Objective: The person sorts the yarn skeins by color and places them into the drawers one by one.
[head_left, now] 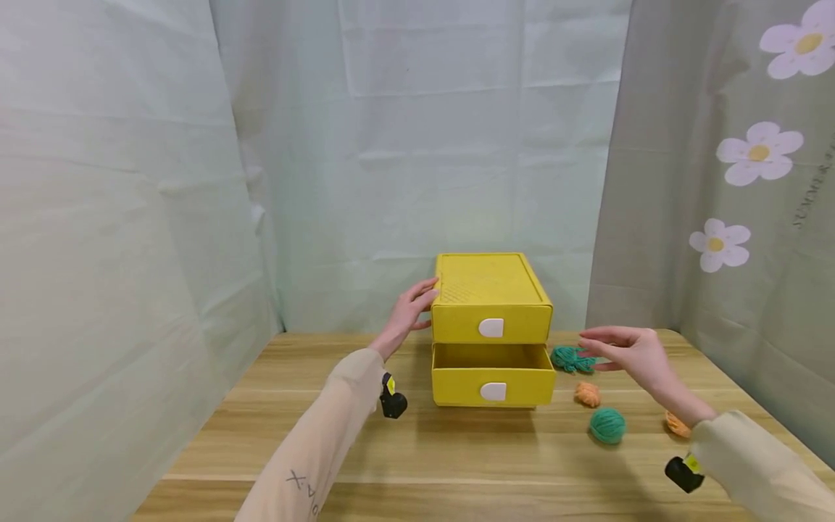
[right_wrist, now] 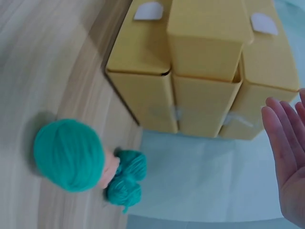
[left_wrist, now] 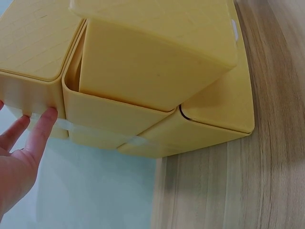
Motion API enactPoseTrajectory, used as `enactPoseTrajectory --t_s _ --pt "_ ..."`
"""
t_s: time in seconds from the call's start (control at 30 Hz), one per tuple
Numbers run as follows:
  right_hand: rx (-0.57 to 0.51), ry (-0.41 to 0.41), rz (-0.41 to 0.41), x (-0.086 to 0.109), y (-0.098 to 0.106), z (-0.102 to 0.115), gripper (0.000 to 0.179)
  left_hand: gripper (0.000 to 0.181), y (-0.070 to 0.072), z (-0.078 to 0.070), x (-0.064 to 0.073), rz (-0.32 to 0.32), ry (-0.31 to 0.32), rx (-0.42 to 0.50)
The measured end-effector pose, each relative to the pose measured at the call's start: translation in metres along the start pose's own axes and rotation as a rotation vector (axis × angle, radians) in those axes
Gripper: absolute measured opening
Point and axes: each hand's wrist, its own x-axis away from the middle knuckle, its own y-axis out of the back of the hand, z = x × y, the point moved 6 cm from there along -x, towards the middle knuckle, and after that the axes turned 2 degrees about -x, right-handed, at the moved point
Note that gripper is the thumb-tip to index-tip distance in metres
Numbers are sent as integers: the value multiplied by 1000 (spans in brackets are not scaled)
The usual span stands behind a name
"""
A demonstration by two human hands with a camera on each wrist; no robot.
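Observation:
A yellow drawer cabinet [head_left: 489,279] stands on the wooden table, its middle drawer [head_left: 457,388] pulled out and its top drawer [head_left: 457,323] pushed in. In the left wrist view the bottom drawer [left_wrist: 228,102] is also in. My left hand [head_left: 407,312] touches the cabinet's upper left side with extended fingers [left_wrist: 42,131]. To the right of the cabinet my right hand [head_left: 633,355] hovers with loosely extended fingers, holding nothing. Beneath and beside it lie a green yarn ball [head_left: 607,425], an orange yarn ball [head_left: 588,394] and a tied green yarn bundle [head_left: 572,359].
Another piece of orange yarn [head_left: 677,425] is partly hidden behind the right wrist. White tabs [head_left: 492,391] mark the drawer fronts. A pale curtain [head_left: 424,145] hangs behind the table [head_left: 313,435], and a flowered curtain [head_left: 652,217] closes off the right side.

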Motion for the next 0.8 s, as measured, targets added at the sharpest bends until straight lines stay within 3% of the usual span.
enactPoseTrajectory --t_s 0.33,0.67,0.8 --pt "33 -72 -2 -2 8 -27 35 46 0 -2 -1 -7 -3 10" --pt "76 -220 20 2 14 -61 35 46 0 -1 0 -6 -13 0" --pt "139 -235 37 4 15 -73 34 47 -3 -12 6 20 -4 3"
